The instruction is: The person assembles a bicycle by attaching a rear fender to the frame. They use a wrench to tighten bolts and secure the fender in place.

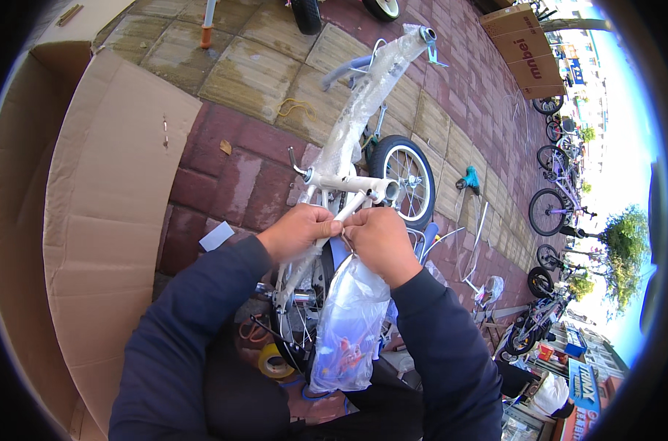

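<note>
A white bicycle frame (pixel 352 121), partly wrapped in clear film, lies in front of me with its bare tube ends showing. My left hand (pixel 293 234) is closed around a thin white tube of the frame, thumb pressed against it. Close beside it, my right hand (pixel 381 239) pinches at the same spot; a thin strip seems to show at its fingertips, but what it holds is hidden. Just below the right hand hangs a clear plastic bag (pixel 351 323) with blue-purple printed contents. A small white-rimmed wheel (pixel 407 180) with a black tyre sits beyond the frame.
An open cardboard box (pixel 113 213) fills the left side. A roll of yellow tape (pixel 275 361) lies near my legs. On the paving are a teal-handled tool (pixel 469 180), a yellow cord (pixel 295 109) and white straps (pixel 477 246). Several bicycles (pixel 554 209) stand at right beside another carton (pixel 523 51).
</note>
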Demonstrator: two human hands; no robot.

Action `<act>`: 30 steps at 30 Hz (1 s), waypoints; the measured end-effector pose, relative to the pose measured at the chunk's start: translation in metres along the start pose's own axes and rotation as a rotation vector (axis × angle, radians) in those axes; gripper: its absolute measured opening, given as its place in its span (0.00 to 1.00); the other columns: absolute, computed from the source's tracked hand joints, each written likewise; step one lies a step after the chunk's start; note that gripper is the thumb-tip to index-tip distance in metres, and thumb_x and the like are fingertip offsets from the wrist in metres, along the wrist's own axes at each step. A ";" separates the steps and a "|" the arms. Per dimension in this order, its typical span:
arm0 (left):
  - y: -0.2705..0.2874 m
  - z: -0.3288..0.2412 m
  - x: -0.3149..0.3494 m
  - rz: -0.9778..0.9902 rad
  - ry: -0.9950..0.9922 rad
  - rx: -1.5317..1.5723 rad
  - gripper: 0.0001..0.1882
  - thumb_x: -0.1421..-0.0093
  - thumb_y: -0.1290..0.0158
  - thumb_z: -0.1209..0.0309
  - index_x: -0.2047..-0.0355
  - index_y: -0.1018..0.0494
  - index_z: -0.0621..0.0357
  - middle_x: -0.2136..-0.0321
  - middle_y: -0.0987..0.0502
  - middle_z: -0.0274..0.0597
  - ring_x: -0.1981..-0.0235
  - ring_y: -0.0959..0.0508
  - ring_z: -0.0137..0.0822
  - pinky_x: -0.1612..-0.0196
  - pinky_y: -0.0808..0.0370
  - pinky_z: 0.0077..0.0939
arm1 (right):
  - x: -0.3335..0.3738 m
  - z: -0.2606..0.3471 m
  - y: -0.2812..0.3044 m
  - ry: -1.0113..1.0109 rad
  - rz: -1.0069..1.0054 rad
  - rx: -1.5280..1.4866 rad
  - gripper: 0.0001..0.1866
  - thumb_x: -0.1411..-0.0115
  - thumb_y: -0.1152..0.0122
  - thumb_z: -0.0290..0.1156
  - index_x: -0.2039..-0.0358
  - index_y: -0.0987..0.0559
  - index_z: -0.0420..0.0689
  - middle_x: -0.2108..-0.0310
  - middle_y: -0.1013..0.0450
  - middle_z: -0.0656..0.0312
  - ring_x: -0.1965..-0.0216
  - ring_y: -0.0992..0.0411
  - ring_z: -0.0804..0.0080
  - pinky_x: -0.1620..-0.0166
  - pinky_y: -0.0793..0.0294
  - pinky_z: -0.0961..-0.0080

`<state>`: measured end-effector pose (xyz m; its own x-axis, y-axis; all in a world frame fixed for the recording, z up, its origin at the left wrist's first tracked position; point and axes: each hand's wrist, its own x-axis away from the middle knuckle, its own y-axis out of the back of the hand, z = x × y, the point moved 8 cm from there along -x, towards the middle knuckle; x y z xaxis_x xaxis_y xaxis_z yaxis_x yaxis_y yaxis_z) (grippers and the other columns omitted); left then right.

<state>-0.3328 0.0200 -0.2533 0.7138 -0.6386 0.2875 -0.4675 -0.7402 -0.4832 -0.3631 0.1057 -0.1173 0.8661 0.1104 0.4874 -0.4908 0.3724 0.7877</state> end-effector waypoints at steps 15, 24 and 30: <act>-0.002 -0.005 0.000 0.011 -0.036 0.075 0.22 0.36 0.44 0.52 0.71 0.22 0.62 0.78 0.28 0.27 0.75 0.34 0.21 0.70 0.35 0.22 | 0.003 0.004 -0.005 0.038 0.115 0.187 0.11 0.40 0.44 0.33 0.72 0.18 0.41 0.70 0.21 0.57 0.66 0.22 0.56 0.62 0.25 0.59; -0.001 -0.008 0.005 0.099 0.056 0.182 0.20 0.35 0.44 0.53 0.68 0.22 0.60 0.76 0.27 0.26 0.74 0.33 0.19 0.70 0.36 0.19 | 0.029 0.016 0.004 0.121 -0.185 -0.068 0.08 0.37 0.47 0.29 0.68 0.29 0.37 0.75 0.26 0.44 0.71 0.27 0.41 0.66 0.31 0.49; -0.001 -0.015 0.006 0.181 0.100 0.155 0.16 0.35 0.43 0.56 0.64 0.22 0.59 0.74 0.26 0.25 0.75 0.32 0.18 0.71 0.36 0.17 | 0.026 0.012 0.003 0.128 -0.194 -0.068 0.07 0.38 0.47 0.29 0.68 0.30 0.37 0.74 0.26 0.43 0.70 0.27 0.39 0.65 0.31 0.48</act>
<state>-0.3360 0.0139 -0.2392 0.5670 -0.7812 0.2611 -0.4925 -0.5756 -0.6528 -0.3434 0.0982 -0.0977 0.9507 0.1453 0.2739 -0.3100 0.4586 0.8328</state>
